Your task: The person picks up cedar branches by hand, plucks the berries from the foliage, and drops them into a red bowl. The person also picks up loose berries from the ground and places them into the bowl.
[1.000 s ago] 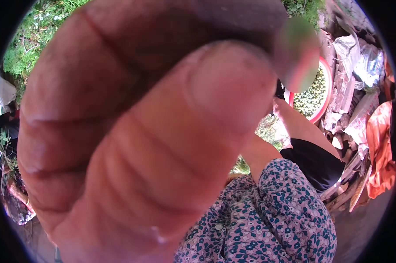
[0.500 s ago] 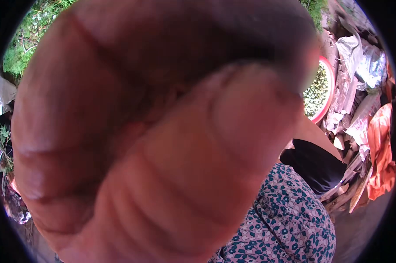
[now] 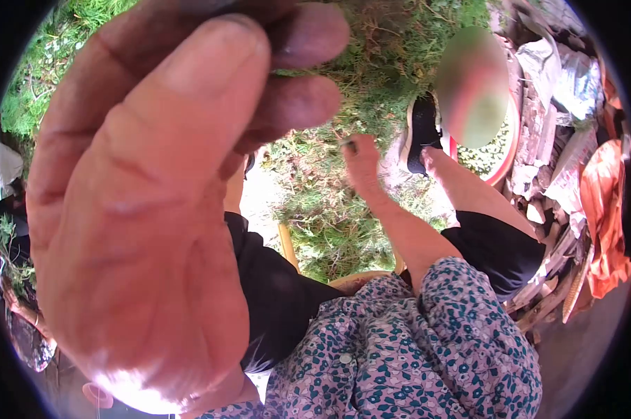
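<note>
The left hand (image 3: 141,230) is held right up against the camera, so that the left half of the view is filled by it. Its thumb is laid upward and the fingers (image 3: 294,105) are bent over the thumb tip. Something dark is glimpsed between them at the top edge, but whether anything is gripped cannot be told. Lower right, a floral sleeve (image 3: 434,342) is seen, and black trousers (image 3: 280,300) over the knees. From the sleeve the right arm is stretched forward. The right hand (image 3: 363,166) is closed to a pinch, with a small dark bit (image 3: 348,144) held at its fingertips. The bit is seen against the greens (image 3: 371,63), which are heaped on the ground ahead. Past the right knee a black shoe (image 3: 420,129) is set beside a red-rimmed basin (image 3: 509,159) of green pieces. Along the right edge of the ground, silvery bags (image 3: 574,77) and an orange cloth (image 3: 602,209) are piled.
</note>
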`<state>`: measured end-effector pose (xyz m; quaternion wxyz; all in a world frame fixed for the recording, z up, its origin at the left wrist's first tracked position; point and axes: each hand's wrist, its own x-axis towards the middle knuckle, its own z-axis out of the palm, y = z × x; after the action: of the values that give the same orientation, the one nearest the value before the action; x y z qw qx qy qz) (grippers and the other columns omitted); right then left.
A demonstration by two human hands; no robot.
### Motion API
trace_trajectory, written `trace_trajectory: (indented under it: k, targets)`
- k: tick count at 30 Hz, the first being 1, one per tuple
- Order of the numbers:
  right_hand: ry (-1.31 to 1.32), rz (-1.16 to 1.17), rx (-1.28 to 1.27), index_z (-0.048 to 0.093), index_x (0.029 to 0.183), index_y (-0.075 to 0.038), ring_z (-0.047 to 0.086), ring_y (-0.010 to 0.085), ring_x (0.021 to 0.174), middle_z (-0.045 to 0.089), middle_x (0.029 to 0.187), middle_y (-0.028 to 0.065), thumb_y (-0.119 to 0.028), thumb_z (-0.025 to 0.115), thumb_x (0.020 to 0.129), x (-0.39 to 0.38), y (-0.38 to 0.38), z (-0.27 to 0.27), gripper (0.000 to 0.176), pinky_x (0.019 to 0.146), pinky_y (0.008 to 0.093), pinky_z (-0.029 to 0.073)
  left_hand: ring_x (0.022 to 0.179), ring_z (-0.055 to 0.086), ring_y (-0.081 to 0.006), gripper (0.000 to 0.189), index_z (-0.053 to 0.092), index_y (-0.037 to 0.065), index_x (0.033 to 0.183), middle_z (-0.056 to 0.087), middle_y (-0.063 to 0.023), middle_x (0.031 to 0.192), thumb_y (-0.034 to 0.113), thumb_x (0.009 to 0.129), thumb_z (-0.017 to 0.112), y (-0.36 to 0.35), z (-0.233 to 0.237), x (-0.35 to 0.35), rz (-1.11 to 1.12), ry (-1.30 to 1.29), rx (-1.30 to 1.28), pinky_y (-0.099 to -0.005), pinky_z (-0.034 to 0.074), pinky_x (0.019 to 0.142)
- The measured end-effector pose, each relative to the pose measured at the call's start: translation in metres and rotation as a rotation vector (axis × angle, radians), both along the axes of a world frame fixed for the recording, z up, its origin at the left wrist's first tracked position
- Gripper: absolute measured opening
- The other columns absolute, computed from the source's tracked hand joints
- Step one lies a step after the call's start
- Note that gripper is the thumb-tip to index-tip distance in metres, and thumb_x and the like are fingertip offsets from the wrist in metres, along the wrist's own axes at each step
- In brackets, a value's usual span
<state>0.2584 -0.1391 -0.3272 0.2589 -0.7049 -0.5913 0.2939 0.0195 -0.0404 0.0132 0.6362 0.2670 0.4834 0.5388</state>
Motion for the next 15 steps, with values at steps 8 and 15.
trace_trajectory:
  k: [8, 15]
  targets:
    - [-0.716, -0.482, 0.314, 0.061, 0.098, -0.005, 0.053, 0.0312, 0.081, 0.054, 0.091, 0.0174, -0.005, 0.054, 0.069, 0.218, 0.085, 0.065, 0.030, 0.075, 0.0384, 0.042, 0.086, 0.052, -0.0201, 0.030, 0.048, -0.009, 0.115, 0.056, -0.0213, 0.104, 0.006, 0.089, 0.043, 0.001, -0.010, 0.000, 0.016, -0.083, 0.030, -0.0324, 0.041, 0.087]
    - [-0.792, -0.114, 0.101, 0.056, 0.100, -0.011, 0.053, 0.0299, 0.080, 0.055, 0.100, 0.0151, -0.010, 0.053, 0.078, 0.151, 0.051, 0.018, 0.023, 0.069, 0.0362, 0.044, 0.089, 0.052, -0.0207, 0.032, 0.046, -0.010, 0.116, 0.055, -0.0213, 0.107, 0.008, 0.090, 0.041, 0.002, -0.011, 0.000, -0.043, -0.044, 0.065, -0.0326, 0.040, 0.088]
